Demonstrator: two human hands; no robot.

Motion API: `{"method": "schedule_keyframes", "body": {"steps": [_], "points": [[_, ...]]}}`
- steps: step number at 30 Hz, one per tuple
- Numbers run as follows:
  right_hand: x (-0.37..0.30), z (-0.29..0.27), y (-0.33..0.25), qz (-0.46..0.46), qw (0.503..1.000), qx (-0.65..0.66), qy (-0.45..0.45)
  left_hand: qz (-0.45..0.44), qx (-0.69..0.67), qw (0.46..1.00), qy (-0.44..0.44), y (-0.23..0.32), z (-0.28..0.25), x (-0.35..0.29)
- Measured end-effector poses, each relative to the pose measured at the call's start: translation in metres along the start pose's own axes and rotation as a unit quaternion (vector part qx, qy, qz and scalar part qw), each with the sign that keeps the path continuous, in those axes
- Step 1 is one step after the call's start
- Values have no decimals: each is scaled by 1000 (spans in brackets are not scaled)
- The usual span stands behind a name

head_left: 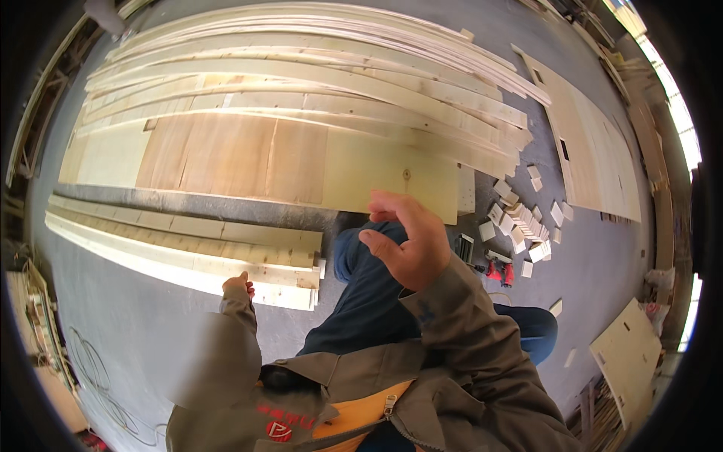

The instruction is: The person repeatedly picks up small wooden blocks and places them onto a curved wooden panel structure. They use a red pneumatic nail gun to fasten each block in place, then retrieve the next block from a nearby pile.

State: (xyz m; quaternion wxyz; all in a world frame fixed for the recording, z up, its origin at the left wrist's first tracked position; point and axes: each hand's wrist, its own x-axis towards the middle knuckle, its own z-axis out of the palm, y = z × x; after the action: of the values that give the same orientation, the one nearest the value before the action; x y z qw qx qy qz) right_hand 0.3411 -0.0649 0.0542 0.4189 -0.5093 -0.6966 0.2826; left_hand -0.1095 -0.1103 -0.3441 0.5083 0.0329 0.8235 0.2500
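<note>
My left hand [239, 286] is at the near edge of a low stack of long wooden planks [181, 250] on the left. Its fingers are curled, with the thumb against the outermost plank's edge. My right hand [416, 239] is raised above my knee with nothing in it. Its thumb and curved index finger stand apart. Beyond it is a wide plywood panel [369, 169] with a knot in its surface. Long strips of wood [301, 71] lie loosely across the plywood, some of them bowed.
Small wood blocks [527, 220] lie heaped on the grey floor to the right, beside a red and black tool [500, 270]. Farther right lies a long slotted panel [591, 143]. A plywood board [629, 358] leans at the lower right, and a cable [94, 377] coils at the lower left.
</note>
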Motion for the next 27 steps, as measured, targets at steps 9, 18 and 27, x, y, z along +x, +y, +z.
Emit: {"method": "schedule_keyframes", "body": {"steps": [9,18,27], "points": [[-55,-135,81,129,974,-82,169,231,-41,966,-107,118,50,-29],[-108,-200,215,295,923,-191,157,304,1,921,-243,337,258,-116],[6,-259,399,203,871,-443,63,247,-2,939,-238,397,445,-111]]}}
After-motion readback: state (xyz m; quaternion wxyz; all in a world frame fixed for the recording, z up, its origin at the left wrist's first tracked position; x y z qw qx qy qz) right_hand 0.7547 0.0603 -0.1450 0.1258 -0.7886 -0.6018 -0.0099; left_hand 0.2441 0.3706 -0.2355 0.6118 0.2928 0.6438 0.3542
